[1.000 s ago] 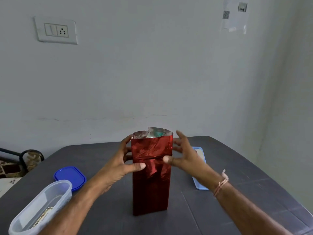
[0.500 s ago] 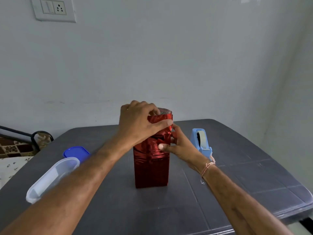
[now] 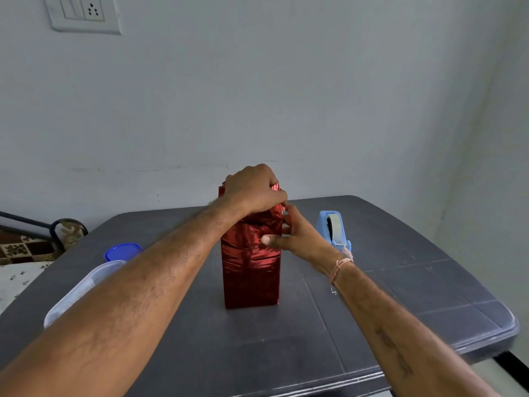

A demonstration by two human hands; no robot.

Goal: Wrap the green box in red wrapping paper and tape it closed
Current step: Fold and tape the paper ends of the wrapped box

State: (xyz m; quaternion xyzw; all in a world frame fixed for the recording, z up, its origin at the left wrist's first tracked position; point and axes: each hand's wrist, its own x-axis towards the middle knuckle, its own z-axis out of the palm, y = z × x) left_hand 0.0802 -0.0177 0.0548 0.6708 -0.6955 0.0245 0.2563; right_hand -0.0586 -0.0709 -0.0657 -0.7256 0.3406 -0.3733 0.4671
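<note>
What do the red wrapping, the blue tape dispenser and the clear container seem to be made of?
Red wrapping: probably metallic foil paper, glossy; bright streaks and sharp crinkles show.
Tape dispenser: seemingly moulded plastic, matte light blue, with smooth rounded edges.
Clear container: likely translucent plastic; its wall looks milky.

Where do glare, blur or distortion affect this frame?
Head view: glare streaks on the red wrapping paper; soft, even light, only faint shadows on the table; its right edge bows from wide-angle distortion; the tape dispenser reads sharp.
</note>
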